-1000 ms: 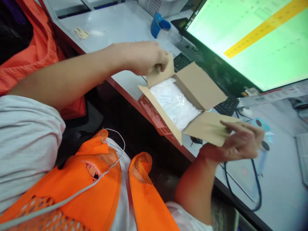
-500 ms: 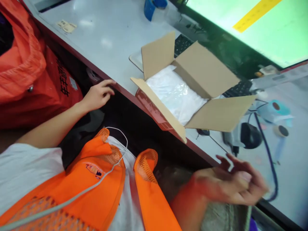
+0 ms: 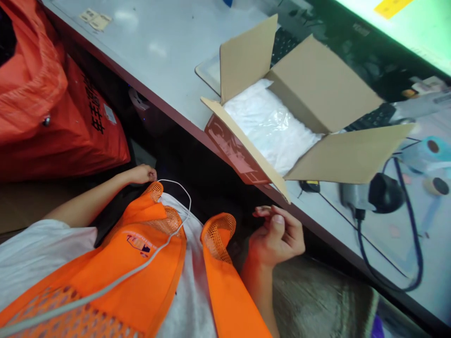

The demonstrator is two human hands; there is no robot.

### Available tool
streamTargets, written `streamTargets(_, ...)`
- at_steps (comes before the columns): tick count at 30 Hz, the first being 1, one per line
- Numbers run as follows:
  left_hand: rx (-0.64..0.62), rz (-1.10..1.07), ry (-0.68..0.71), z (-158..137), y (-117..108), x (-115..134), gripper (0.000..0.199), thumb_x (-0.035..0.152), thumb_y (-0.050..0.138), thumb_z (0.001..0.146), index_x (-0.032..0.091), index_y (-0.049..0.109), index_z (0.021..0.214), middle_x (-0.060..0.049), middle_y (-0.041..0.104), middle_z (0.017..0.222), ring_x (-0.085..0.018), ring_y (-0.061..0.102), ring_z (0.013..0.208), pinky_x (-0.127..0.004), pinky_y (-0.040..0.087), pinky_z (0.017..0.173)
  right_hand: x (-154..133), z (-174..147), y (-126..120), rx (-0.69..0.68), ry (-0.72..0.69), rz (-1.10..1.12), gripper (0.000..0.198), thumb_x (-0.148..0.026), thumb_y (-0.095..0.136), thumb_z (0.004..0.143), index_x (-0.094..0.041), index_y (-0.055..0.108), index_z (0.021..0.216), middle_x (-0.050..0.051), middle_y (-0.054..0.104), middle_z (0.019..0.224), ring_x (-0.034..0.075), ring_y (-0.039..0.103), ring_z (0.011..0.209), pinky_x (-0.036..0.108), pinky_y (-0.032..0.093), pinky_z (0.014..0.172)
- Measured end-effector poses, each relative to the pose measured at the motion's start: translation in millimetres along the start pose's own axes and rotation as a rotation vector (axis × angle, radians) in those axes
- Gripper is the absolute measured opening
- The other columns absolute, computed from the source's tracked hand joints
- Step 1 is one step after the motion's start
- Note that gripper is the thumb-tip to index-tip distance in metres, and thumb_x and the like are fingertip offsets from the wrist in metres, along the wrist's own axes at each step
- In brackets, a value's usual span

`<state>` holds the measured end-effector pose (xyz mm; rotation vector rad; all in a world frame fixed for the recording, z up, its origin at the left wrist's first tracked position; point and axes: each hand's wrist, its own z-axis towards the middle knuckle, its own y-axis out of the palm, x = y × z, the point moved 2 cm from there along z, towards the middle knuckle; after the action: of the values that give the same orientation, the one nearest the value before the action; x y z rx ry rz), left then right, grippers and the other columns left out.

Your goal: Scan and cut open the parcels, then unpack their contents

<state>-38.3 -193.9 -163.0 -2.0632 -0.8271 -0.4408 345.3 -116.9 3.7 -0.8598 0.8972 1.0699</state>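
An open cardboard box (image 3: 319,87) sits at the desk's front edge with its flaps spread. Inside lies a white item in clear plastic wrap (image 3: 273,124). My right hand (image 3: 276,237) is just below the box's near corner, apart from it, with loosely bent fingers and nothing visible in them. Over on the left, my left hand (image 3: 141,174) is low beside the orange vest (image 3: 148,253), its fingers curled in; I see nothing in it. A white cord (image 3: 176,185) runs down over the vest close to that hand.
A large red bag (image 3: 88,122) stands left of the desk (image 3: 165,61). Right of the box are a black-and-grey handheld device (image 3: 384,195) with a dark cable and rolls of tape (image 3: 437,185). A keyboard (image 3: 285,44) and a bright screen (image 3: 423,33) are behind the box.
My right hand has moved left, closer to my body and beneath the box. My left hand has drawn back from the desk edge and closed. The view has shifted slightly.
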Motion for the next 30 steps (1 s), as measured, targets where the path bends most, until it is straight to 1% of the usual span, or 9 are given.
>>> streamTargets(6,0.132,0.000,0.053,-4.4,-26.1,3.8,0.034,0.040,0.047,0.079,0.017,0.067,0.094,-0.006,0.074,0.091,-0.020,0.068,0.088,-0.026,0.050,0.083,5.3,-6.4,0.1,-0.068,0.049,0.012,0.016,-0.033,0.066,0.091,-0.018,0.070,0.093,0.000,0.067,0.069,0.018,0.066,0.063,0.040,0.059,0.068)
streamTargets(9,0.139,0.039,0.030,-0.9,-28.2,4.9,0.041,0.045,0.050,0.082,0.019,0.068,0.108,-0.006,0.075,0.103,-0.021,0.068,0.098,-0.027,0.049,0.089,5.1,-7.6,4.9,-0.111,0.065,-0.009,0.018,-0.035,0.065,0.091,-0.018,0.070,0.093,0.000,0.066,0.068,0.018,0.066,0.063,0.041,0.060,0.069)
streamTargets(10,0.118,0.059,0.010,0.9,-25.0,4.3,0.041,0.046,0.054,0.080,0.020,0.070,0.107,-0.006,0.076,0.101,-0.022,0.069,0.097,-0.027,0.049,0.088,4.8,-8.2,6.5,-0.128,0.069,-0.019,0.018,-0.035,0.065,0.091,-0.018,0.070,0.094,0.000,0.066,0.068,0.018,0.066,0.063,0.041,0.060,0.069)
streamTargets(12,0.049,0.090,-0.030,4.3,-14.5,1.6,0.034,0.045,0.062,0.073,0.022,0.074,0.095,-0.005,0.077,0.089,-0.022,0.070,0.087,-0.027,0.049,0.078,4.3,-9.7,8.6,-0.158,0.068,-0.035,0.019,-0.036,0.063,0.092,-0.018,0.070,0.095,0.001,0.066,0.068,0.018,0.067,0.063,0.039,0.060,0.068)
streamTargets(15,0.005,0.102,-0.045,6.2,-1.8,-4.8,0.024,0.044,0.062,0.072,0.023,0.072,0.077,-0.004,0.075,0.077,-0.021,0.068,0.077,-0.026,0.047,0.069,5.2,-11.7,8.2,-0.184,0.061,-0.055,0.021,-0.036,0.063,0.093,-0.018,0.071,0.096,0.002,0.067,0.070,0.018,0.068,0.064,0.037,0.060,0.067)
streamTargets(19,0.074,0.084,-0.019,4.3,-6.9,-13.9,0.032,0.045,0.053,0.078,0.021,0.072,0.089,-0.007,0.076,0.092,-0.022,0.069,0.090,-0.027,0.048,0.080,8.3,-12.3,6.0,-0.203,0.071,-0.034,0.019,-0.035,0.064,0.093,-0.018,0.072,0.097,0.001,0.068,0.070,0.017,0.068,0.063,0.034,0.059,0.065)
streamTargets(22,0.035,0.023,-0.004,4.8,-11.9,-16.3,0.038,0.044,0.053,0.076,0.020,0.073,0.099,-0.007,0.077,0.098,-0.022,0.070,0.093,-0.027,0.049,0.085,9.5,-12.5,7.3,-0.220,0.079,-0.019,0.018,-0.033,0.064,0.094,-0.018,0.073,0.097,0.001,0.068,0.070,0.016,0.067,0.063,0.032,0.058,0.065)
streamTargets(26,-0.075,-0.065,-0.005,9.1,-0.6,-11.3,0.035,0.044,0.058,0.072,0.021,0.074,0.092,-0.004,0.078,0.090,-0.019,0.071,0.084,-0.024,0.051,0.075,9.8,-14.6,9.2,-0.236,0.084,-0.017,0.019,-0.034,0.063,0.094,-0.018,0.073,0.097,0.001,0.068,0.071,0.016,0.068,0.064,0.032,0.058,0.064)
streamTargets(30,-0.064,-0.107,-0.018,10.6,8.0,-6.9,0.027,0.041,0.060,0.067,0.020,0.073,0.080,-0.003,0.075,0.074,-0.019,0.067,0.069,-0.025,0.050,0.063,11.8,-16.6,6.2,-0.248,0.105,-0.084,0.023,-0.039,0.062,0.094,-0.018,0.072,0.097,0.002,0.068,0.070,0.018,0.068,0.064,0.033,0.058,0.064)
